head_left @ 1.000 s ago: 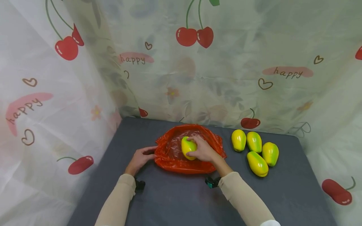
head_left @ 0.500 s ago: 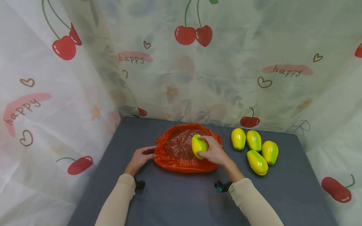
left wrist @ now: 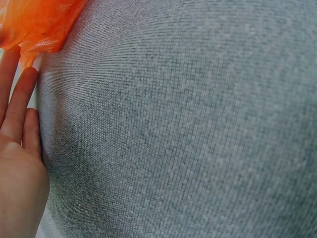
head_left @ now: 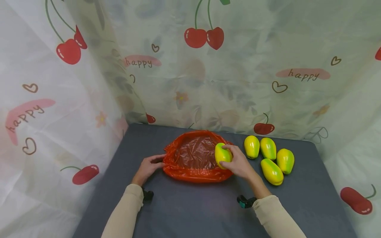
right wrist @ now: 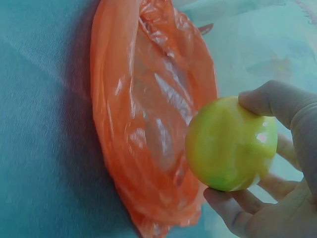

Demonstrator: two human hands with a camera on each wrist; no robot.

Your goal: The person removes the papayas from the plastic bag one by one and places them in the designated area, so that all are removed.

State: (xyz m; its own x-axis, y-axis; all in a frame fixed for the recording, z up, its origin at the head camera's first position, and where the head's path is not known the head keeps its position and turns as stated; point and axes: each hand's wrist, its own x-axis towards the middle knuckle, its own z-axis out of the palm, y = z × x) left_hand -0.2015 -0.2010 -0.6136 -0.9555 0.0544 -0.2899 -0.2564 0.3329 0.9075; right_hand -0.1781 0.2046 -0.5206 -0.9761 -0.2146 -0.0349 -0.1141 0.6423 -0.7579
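In the head view, my right hand (head_left: 241, 162) holds a shiny yellow-green mango (head_left: 222, 156) between thumb and fingers, over the right rim of an open red plastic bag (head_left: 193, 175). The right wrist view shows the same mango (right wrist: 225, 148) pinched at its sides, with the bag (right wrist: 116, 114) beside it. My left hand (head_left: 147, 169) touches the bag's left edge. Seen from the left wrist, that hand (left wrist: 20, 173) has extended fingers, their tips against the orange-looking plastic (left wrist: 44, 25); some of the fingers are cut off by the frame.
Several more mangoes (head_left: 271, 172) lie grouped on the dark grey table (head_left: 190, 211), to the right of the bag. A pale curtain (head_left: 238, 82) printed with cherries hangs behind the table and along both sides.
My right hand has moved right with the mango, from over the middle of the bag to its right rim. The left hand has stayed at the bag's left edge.
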